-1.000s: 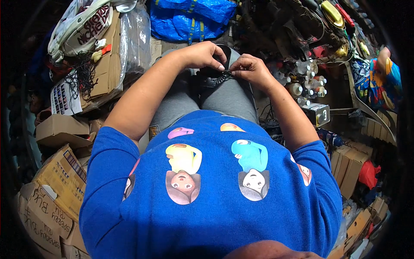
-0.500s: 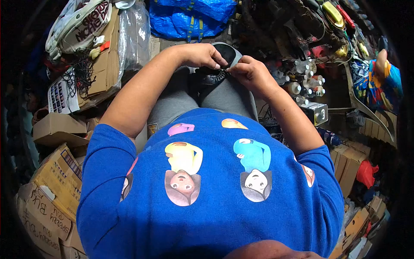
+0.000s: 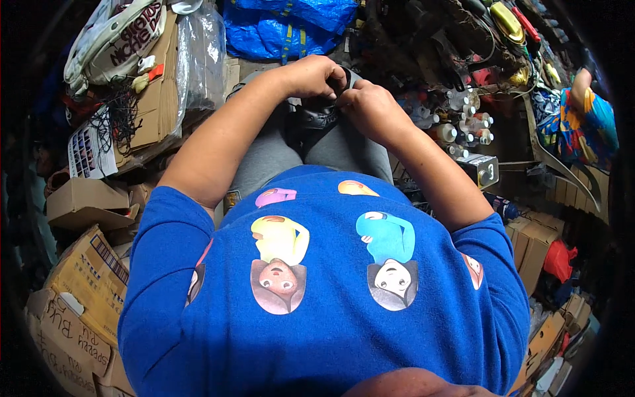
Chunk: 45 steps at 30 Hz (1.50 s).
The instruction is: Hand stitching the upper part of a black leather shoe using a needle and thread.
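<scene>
A black shoe (image 3: 313,120), shiny with a ridged front, lies on my lap between my grey-trousered knees. A grey edge shows at its far end, partly covered by my hands. My left hand (image 3: 319,74) bends over the far side of the shoe with curled fingers pointing down at it. Close beside it, my right hand (image 3: 372,111) is closed, thumb and forefinger pinched at the shoe's right edge. The fingertips of both hands almost meet; whatever fine part they pinch is too small to make out.
A blue plastic bag (image 3: 284,33) lies ahead. Flat cardboard (image 3: 159,109) and tangled black cord (image 3: 119,122) are at left, above an open carton (image 3: 86,202). On the right stand several small bottles (image 3: 473,126) and a metal can (image 3: 481,169). Another person's knee (image 3: 582,89) shows at far right.
My left hand has curled more and its fingers have dipped toward the shoe. My right hand has shifted slightly left and down, its knuckles turned up. The shoe's grey rim is now more covered.
</scene>
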### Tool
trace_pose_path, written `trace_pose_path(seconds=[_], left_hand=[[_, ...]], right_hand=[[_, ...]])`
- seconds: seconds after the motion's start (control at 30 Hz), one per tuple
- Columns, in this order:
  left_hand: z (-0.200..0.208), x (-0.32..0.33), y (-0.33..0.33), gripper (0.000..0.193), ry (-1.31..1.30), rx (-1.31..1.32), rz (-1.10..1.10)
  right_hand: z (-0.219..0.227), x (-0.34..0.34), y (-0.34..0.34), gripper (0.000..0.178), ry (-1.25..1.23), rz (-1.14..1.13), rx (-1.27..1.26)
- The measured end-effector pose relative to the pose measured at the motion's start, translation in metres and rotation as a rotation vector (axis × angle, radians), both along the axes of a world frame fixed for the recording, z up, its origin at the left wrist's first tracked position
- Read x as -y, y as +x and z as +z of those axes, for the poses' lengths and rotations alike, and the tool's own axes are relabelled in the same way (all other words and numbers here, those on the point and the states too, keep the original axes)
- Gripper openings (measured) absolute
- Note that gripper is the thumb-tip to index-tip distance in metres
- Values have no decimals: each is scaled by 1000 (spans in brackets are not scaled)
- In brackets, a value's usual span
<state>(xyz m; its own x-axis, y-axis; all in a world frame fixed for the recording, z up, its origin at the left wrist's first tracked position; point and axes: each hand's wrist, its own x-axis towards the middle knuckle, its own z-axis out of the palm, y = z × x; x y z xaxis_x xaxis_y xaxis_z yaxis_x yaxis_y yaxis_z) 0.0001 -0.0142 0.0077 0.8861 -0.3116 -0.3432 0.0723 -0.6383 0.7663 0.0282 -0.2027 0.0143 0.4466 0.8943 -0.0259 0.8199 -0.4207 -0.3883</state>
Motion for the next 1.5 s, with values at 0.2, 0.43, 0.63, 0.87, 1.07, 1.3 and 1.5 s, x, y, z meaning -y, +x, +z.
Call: trace_pose_path(seconds=[0.2, 0.43, 0.63, 0.87, 1.07, 1.3, 1.5], left_hand=[[-5, -8, -3, 24, 6, 203, -85], [-21, -2, -10, 24, -52, 294, 30], [-10, -10, -43, 18, 57, 375, 109], [-3, -2, -39, 14, 98, 227, 47], [-10, -50, -44, 20, 146, 292, 144], [3, -39, -53, 33, -1109, 60, 896], [-23, -63, -58, 42, -1566, -136, 1068]], right_hand=[[13, 3, 1, 10, 49, -91, -73], [-9, 1, 6, 14, 85, -101, -213], [-21, 38, 27, 25, 314, -409, -1086], [-31, 28, 11, 19, 237, -192, -490], [-56, 21, 35, 31, 1079, -842, -1209], [-59, 32, 29, 42, 1175, -605, -2112], [-50, 43, 13, 45, 971, -642, -1815]])
